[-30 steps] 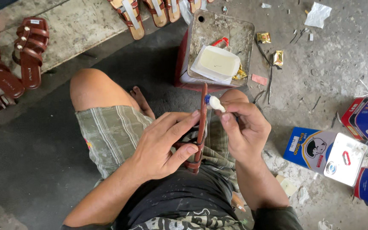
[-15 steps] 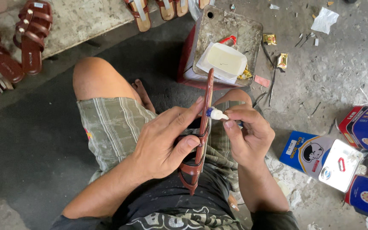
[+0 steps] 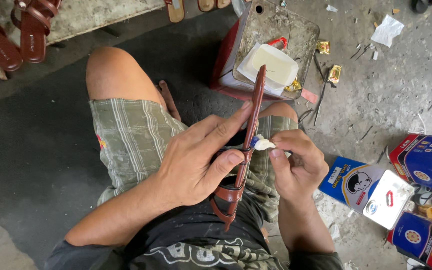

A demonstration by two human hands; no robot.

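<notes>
The person sits on the floor, knees bent, and holds a brown sandal (image 3: pixel 250 145) on edge above the lap, its toe pointing away toward a metal tin (image 3: pixel 276 35). The left hand (image 3: pixel 196 160) is wrapped around the sandal from the left, with its fingers (image 3: pixel 226 127) curled along the sole and the thumb pressed by the straps. The right hand (image 3: pixel 296 165) is closed on a small brush (image 3: pixel 262 144), whose white, glue-laden tip touches the sandal's right side about midway along. A white tray (image 3: pixel 275 65) of pale glue rests on the tin just beyond the sandal's toe. Blue and red cans (image 3: pixel 421 200) lie on the concrete to the right. More brown sandals (image 3: pixel 11 35) stand at the upper left, well apart from the hands.
</notes>
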